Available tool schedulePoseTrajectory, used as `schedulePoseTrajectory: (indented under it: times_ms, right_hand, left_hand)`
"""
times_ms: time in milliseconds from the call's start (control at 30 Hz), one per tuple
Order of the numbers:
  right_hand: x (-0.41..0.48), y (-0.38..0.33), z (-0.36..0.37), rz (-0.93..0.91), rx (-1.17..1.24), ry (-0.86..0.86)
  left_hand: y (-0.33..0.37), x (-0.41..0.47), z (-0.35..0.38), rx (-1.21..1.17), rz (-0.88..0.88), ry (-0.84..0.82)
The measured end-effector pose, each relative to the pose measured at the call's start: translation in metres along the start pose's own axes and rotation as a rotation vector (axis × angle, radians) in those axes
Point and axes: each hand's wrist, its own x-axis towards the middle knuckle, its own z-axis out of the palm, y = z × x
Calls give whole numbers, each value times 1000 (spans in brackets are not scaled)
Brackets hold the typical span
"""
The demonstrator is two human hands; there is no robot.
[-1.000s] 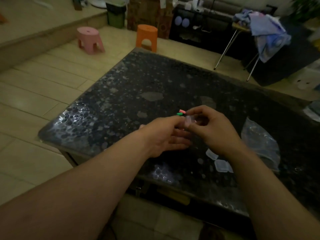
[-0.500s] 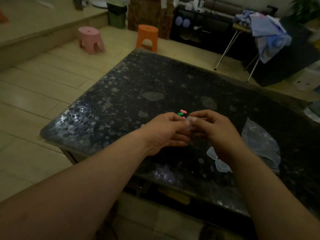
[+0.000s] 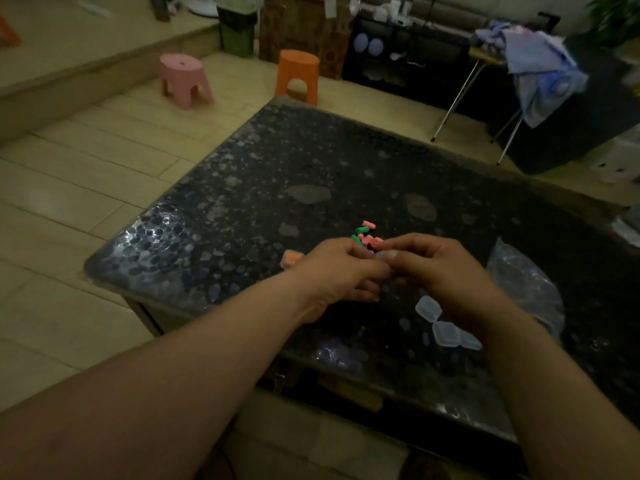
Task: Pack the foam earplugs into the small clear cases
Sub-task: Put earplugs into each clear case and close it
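**Both hands meet over a case at the earplug pile**

Farthest left on the dark, speckled bench (image 3: 311, 161) lies a filled case (image 3: 291, 258) with orange foam showing through it. It sits just beside the left hand's knuckles, probably set there to keep finished work away from the loose stock.

The left hand (image 3: 341, 268) comes next, knuckles up and fingers curled in toward the right hand. Its fingertips are hidden where the two hands meet, so I cannot tell whether they pinch anything or only steady it.

Just beyond the fingertips lies the small heap of loose earplugs (image 3: 367, 234), pink and green, close enough that a plug can be picked up without moving the arm.

Where the hands touch, a pale glossy patch shows. I take it for the held case (image 3: 385, 255), though the dim light leaves that uncertain. The right hand (image 3: 443, 268) has its fingers curled narrow around it with the thumb on top, which suits holding a small box level while the other hand loads or snaps it. The step in hand looks like filling or closing this one case.

Near the right wrist, a few empty cases (image 3: 428, 308) wait on the bench, within easy reach for the next round. Farthest right lies a crumpled clear plastic bag (image 3: 526, 289), likely what the supplies came in.
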Motion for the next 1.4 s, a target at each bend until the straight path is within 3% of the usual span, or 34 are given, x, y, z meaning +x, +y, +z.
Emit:
schedulePoseTrajectory:
  times_ms: [167,300,567,700,800,1000,1100,1267,1333,1400]
  right_hand:
    - [-5,7,-21,111,-59,-137]
    - [-7,13,-25,127,-73,-140]
    - [-5,-6,-3,-56,-147,17]
    - [0,-12,4,-60,-32,137]
    - [4,-14,8,-84,-85,232]
    - [8,-21,21,-185,-338,130]
    - [11,-26,28,-181,-312,82]
    - [36,-25,17,-104,-191,271]
    - [52,-17,13,-84,-350,339]
    - [66,-11,15,-72,-519,300]
  left_hand:
    - [-25,1,28,-32,-44,8]
    - [-32,5,31,-26,-42,7]
    - [-8,-1,1,-155,-64,-50]
    - [3,-4,-13,-279,-50,-111]
    - [8,-7,-19,-296,-36,-160]
    - [5,-16,-20,-224,-122,-245]
    - [6,-21,-23,-227,-158,-288]
    - [13,-6,-35,-348,-96,104]
    - [14,-2,-40,-451,-84,183]
    - [14,1,-44,-504,-88,231]
